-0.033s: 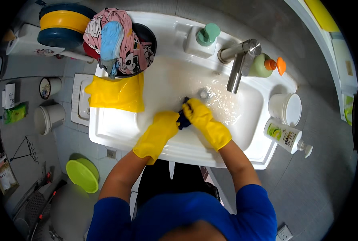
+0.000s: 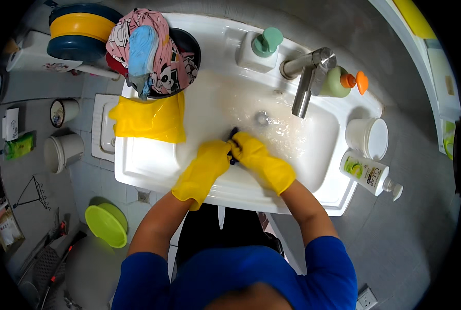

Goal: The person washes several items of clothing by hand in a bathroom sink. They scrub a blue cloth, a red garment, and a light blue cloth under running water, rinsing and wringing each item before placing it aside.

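Both my hands wear yellow rubber gloves and meet low over the white sink basin [image 2: 199,111]. Between them is a small, crumpled dark blue cloth [image 2: 233,160], mostly covered by the gloves. My left hand [image 2: 212,159] grips it from the left. The fingers of my right hand [image 2: 252,150] are curled around its other side, against the left glove. Shallow, rippling water with bright glints lies around the round drain [image 2: 262,119], just beyond my hands. Above the basin's right part reaches a metal faucet [image 2: 309,82].
A dark bowl [image 2: 191,46] heaped with pink patterned and light blue cloth [image 2: 142,49] stands at the sink's back left. Yellow sheet-like material [image 2: 150,120] drapes over the left rim. Pump bottles [image 2: 259,51], [image 2: 363,171] and a white tub [image 2: 367,138] line the back and right edges.
My right hand has shifted slightly left, closer to my left hand. Less of the dark blue cloth shows between the gloves. My left hand has hardly moved.
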### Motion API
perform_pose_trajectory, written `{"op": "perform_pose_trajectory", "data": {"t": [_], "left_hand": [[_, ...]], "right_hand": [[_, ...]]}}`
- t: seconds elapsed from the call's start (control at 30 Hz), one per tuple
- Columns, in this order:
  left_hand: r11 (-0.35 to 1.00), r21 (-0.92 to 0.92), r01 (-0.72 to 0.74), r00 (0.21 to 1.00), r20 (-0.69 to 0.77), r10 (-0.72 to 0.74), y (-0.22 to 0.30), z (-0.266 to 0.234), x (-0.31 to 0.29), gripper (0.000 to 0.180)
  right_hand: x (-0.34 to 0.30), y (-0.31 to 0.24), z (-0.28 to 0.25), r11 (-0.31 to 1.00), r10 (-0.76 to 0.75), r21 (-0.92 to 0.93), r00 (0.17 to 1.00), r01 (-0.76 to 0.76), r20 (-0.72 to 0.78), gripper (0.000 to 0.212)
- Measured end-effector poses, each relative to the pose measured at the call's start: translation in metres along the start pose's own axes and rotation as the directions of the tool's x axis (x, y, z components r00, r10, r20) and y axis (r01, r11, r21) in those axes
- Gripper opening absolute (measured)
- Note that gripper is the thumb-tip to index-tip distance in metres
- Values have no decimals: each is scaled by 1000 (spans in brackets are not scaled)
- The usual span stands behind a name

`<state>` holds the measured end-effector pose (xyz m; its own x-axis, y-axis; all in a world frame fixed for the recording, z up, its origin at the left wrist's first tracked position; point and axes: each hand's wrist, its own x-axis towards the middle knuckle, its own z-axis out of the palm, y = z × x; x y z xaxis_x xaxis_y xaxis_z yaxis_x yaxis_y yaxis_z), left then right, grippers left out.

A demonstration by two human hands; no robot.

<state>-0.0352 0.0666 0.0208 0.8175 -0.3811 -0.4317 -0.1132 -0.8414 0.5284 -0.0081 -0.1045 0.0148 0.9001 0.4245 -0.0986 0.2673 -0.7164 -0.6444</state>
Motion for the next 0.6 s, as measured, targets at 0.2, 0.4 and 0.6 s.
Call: {"op": "perform_pose_trajectory", "data": {"t": [0.2, 0.4, 0.6], "left_hand": [[998, 63, -28, 998, 59, 24, 7, -9, 6, 15], [998, 69, -4, 1000, 24, 2, 2, -9, 2, 14], [999, 41, 5, 998, 67, -7, 1, -16, 5, 16]], "right_hand": [[29, 47, 38, 674, 531, 347, 755, -652, 386, 15], [23, 44, 12, 913, 406, 141, 826, -382, -391, 28], [-21, 0, 4, 990, 129, 44, 980, -137, 149, 16]]}}
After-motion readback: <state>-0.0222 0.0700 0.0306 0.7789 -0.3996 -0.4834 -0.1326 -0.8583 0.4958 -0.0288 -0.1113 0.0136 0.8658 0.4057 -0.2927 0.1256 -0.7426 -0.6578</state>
